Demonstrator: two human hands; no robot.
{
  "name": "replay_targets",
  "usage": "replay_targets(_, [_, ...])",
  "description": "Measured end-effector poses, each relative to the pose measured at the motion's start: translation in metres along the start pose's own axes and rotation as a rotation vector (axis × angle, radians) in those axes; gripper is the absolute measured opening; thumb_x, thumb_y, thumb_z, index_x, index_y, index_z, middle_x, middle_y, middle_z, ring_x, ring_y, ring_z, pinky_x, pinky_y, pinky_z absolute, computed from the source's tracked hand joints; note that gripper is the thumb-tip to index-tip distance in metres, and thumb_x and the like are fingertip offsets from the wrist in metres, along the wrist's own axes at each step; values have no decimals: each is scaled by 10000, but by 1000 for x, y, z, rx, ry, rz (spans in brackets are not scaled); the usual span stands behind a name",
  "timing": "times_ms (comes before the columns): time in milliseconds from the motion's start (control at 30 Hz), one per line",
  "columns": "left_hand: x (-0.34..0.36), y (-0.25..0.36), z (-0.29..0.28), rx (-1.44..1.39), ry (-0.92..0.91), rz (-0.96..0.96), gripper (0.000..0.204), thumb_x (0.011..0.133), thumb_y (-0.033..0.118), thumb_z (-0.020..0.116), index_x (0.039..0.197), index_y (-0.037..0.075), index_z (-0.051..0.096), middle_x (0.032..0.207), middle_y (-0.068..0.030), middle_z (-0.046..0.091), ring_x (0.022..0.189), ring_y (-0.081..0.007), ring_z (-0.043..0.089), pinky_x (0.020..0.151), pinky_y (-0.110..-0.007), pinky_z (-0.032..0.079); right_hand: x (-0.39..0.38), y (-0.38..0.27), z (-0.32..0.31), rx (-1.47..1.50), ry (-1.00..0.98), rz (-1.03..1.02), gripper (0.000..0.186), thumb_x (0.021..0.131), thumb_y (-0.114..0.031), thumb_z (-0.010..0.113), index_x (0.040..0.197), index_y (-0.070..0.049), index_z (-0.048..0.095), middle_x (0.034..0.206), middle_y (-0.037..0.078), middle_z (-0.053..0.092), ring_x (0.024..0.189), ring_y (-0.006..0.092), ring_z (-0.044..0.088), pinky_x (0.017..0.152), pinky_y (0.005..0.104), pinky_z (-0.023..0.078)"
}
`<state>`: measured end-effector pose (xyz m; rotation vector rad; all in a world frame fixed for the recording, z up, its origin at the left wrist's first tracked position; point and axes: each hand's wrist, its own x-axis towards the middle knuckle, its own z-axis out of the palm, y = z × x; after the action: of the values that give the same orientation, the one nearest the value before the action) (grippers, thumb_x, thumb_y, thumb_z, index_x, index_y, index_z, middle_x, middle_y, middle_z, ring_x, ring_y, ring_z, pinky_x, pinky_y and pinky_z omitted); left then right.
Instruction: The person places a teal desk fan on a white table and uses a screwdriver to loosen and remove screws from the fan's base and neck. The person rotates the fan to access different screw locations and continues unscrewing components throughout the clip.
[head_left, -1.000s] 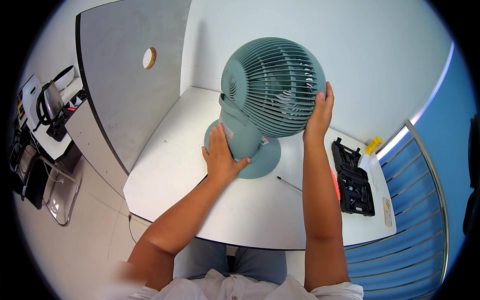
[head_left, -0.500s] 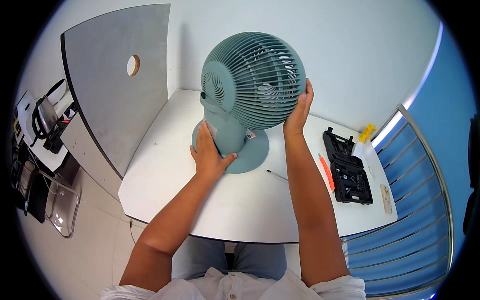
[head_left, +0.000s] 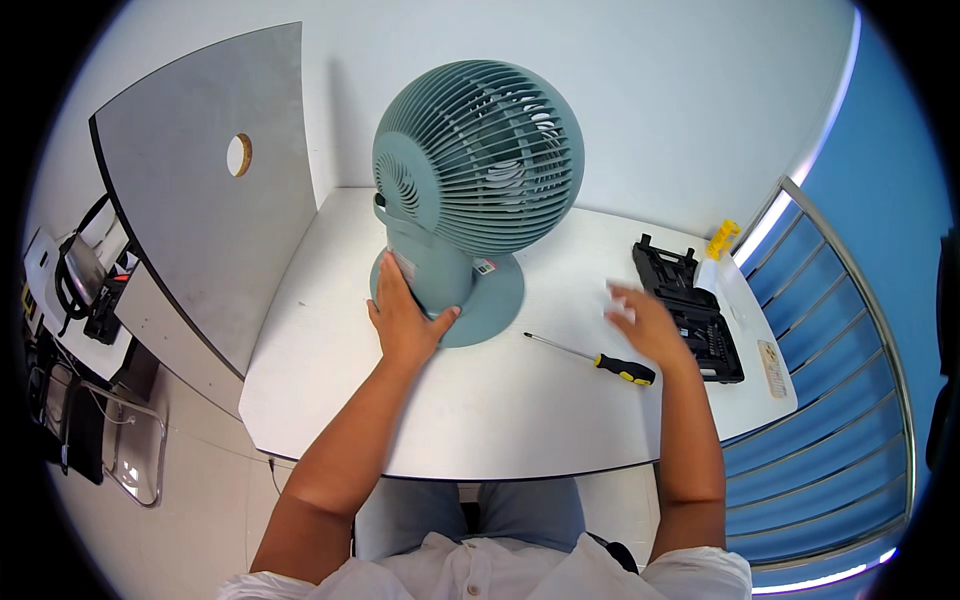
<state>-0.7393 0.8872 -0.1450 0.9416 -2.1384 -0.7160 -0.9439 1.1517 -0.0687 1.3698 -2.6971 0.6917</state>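
Observation:
A grey-green desk fan [head_left: 478, 150] with a round slatted cage stands on its round base on the white table. My left hand [head_left: 403, 315] holds the fan's stem low down, fingers along its left side and thumb round the near side. Off the fan, my right hand [head_left: 648, 322] hovers over the left edge of a black tool case [head_left: 712, 345], slightly blurred, with thumb and fingers apart and nothing visible in them. A screwdriver [head_left: 622, 369] with a black and yellow handle lies on the table between the fan and my right forearm.
A yellow plastic piece [head_left: 722, 238] sits behind the tool case, and a small patterned card-like piece [head_left: 772, 368] lies at the table's right edge. A grey partition [head_left: 200, 200] borders the left side. Metal railing [head_left: 850, 285] runs along the right.
My right hand has let go of the fan's cage and moved right and nearer, towards the tool case. The orange stick beside the case is now hidden. My left hand stays on the stem.

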Motion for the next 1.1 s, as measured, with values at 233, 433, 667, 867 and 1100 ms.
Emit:
replay_targets(233, [1,0,-1,2,-18,-9,1192,665,331,809,1480,32,-7,1533,-146,165,1415,-283,186,1099,-585,127,-84,28,40,-229,-56,95,480,815,-198,661,1271,-108,540,1163,106,568,1048,316,519,896,398,457])
replay_targets(433, [0,-8,4,28,12,45,1157,688,339,786,1476,14,3,1529,-162,173,1403,-294,217,1082,-553,185,-96,37,43,-30,86,30,515,737,-60,706,1233,-91,569,1080,121,586,1005,301,529,885,373,452])
replay_targets(667, [-10,-5,6,91,32,67,1073,737,360,725,1461,-35,37,1515,-207,180,1397,-322,222,1065,-494,251,-110,45,35,866,453,248,394,768,-34,668,1138,-36,531,931,50,577,785,100,548,672,220,449])
replay_targets(867, [-49,5,6,217,-12,161,1050,776,386,689,1448,-69,23,1497,-290,134,1403,-407,152,1069,-506,254,-105,44,1,1220,730,271,333,815,-65,653,1116,-43,510,878,43,547,675,86,538,615,195,446])
replay_targets(1100, [-78,64,-71,16,-519,375,848,839,379,661,1440,-37,229,1442,-275,315,1327,-370,358,1053,-436,328,-78,14,-71,1035,917,-149,360,872,-126,599,1184,-61,431,1039,134,584,884,180,615,696,272,561])
